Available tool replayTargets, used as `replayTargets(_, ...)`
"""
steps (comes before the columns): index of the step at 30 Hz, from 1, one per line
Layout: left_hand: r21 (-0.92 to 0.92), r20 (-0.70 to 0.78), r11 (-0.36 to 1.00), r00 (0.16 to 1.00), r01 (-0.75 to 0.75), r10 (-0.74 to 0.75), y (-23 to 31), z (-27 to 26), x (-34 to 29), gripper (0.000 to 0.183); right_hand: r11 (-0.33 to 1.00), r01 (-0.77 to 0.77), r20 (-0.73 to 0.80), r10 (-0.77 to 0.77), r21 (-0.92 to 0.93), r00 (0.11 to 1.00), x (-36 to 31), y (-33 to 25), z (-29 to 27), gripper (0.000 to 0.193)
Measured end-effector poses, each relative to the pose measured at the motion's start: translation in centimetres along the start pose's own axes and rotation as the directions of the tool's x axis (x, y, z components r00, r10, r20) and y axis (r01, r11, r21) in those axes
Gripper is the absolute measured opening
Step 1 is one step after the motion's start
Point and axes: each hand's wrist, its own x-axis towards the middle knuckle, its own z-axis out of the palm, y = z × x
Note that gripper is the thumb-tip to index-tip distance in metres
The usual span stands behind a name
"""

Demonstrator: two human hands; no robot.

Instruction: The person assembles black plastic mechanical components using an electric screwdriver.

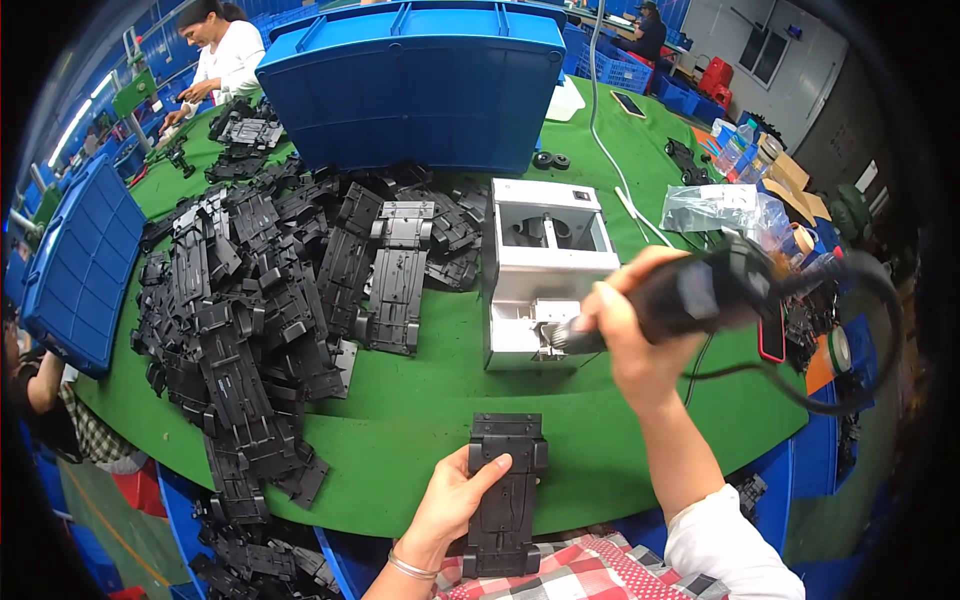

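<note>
My left hand (448, 503) grips a black plastic chassis plate (508, 515) at the near table edge, thumb on its upper face. The plate is held lengthwise, its near end over my checked apron. My right hand (635, 335) is wrapped round a black electric screwdriver (690, 298), slightly blurred. Its tip points left, at the front tray of a silver screw feeder (548, 272); whether a screw is on the tip I cannot tell. A black cord (868, 400) loops from the screwdriver's rear, off to the right.
Left of the feeder a big heap of black chassis plates (235, 290) covers the green tabletop (430, 380). One blue bin (415, 90) stands behind it, another blue bin (85, 265) to the left. Plastic bags (715, 208), a phone (628, 103) and tape rolls lie right. A co-worker (220, 50) sits far left.
</note>
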Motion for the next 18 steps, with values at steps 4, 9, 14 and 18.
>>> replayTargets(4,-0.029,-0.018,1.000,1.000,0.008,-0.008,0.1,0.0,0.0,0.023,0.996,-0.089,0.122,0.092,-0.030,0.988,1.0,-0.4,0.4,0.020)
replayTargets(9,-0.027,-0.019,1.000,1.000,0.013,-0.014,0.2,-0.1,0.1,0.022,0.892,-0.359,0.294,0.277,0.276,0.915,-2.2,-1.6,0.5,0.028)
replayTargets(14,-0.014,-0.004,1.000,1.000,0.017,-0.017,0.4,0.1,-0.1,0.021,0.844,-0.426,0.406,0.282,0.326,0.869,-4.5,-1.7,1.1,0.032)
replayTargets(18,0.000,-0.019,1.000,1.000,-0.006,0.006,0.0,0.3,-0.1,0.019,0.812,-0.452,0.427,0.284,0.369,0.858,-5.3,-1.4,1.0,0.027)
